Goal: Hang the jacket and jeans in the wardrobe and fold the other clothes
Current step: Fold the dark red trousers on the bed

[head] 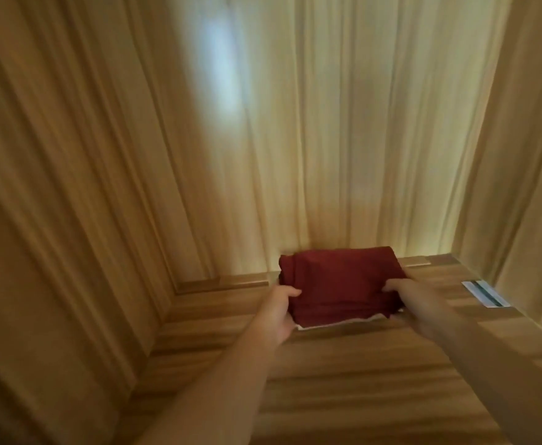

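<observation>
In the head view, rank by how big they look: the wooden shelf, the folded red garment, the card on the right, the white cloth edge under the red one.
1. wooden shelf
2. folded red garment
3. and 4. card and white cloth edge: both small and look alike in size; the cloth is mostly hidden, so unranked.

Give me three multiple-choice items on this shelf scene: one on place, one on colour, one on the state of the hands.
1. Where does the folded garment lie?
A. on the wooden shelf
B. on a hanger
C. on the floor

2. What colour is it?
A. blue
B. dark red
C. green

3. What are the hands doing?
A. both hang idle
B. only one touches it
C. both grip its edges

Answers: 1 A, it rests on the wooden shelf. 2 B, the cloth is dark red. 3 C, the left hand and the right hand each curl on a side.
</observation>
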